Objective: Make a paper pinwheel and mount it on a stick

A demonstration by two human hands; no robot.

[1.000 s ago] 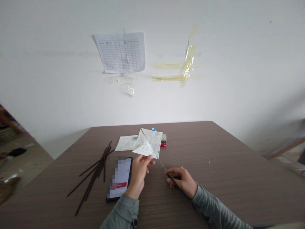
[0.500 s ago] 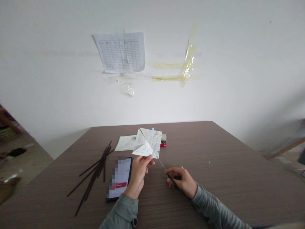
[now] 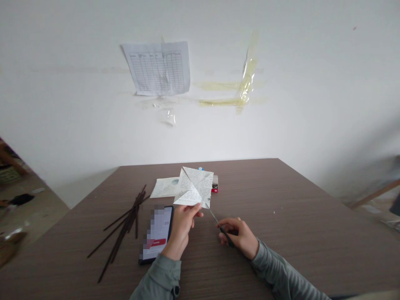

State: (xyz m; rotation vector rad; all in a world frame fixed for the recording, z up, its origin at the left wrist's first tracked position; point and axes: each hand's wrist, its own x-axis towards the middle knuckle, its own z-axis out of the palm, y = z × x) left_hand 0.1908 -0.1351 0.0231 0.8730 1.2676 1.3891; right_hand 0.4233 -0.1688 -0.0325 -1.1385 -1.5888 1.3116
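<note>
- A printed, roughly square paper (image 3: 194,186) is held up over the middle of the counter (image 3: 281,250). Creases cross it corner to corner; one face points toward the camera, its top edge away. Being nearly square, it has no clear long axis.
- The left hand (image 3: 184,223) pinches its near edge between thumb and fingers.
- The right hand (image 3: 238,236), fingers curled, grips the dark handle of a thin-bladed tool (image 3: 222,230). The tool's long axis slants from near right to far left, its tip at the paper's near right corner; whether it is cutting, I cannot tell.
- Partly behind the paper, to its left, lies a second sheet (image 3: 163,188). Just beyond its right side is a small open red box (image 3: 215,184); a blue and white object (image 3: 200,168) peeks out at the far edge.
- Left of the left hand, a phone (image 3: 158,233) lies screen up, pointing away.
- Farther left, thin dark sticks (image 3: 125,225) cross in a loose fan, mostly running near left to far right.
- On the wall (image 3: 300,112) hang a printed table sheet (image 3: 160,68) and, to its right, yellowish tape (image 3: 246,81).
</note>
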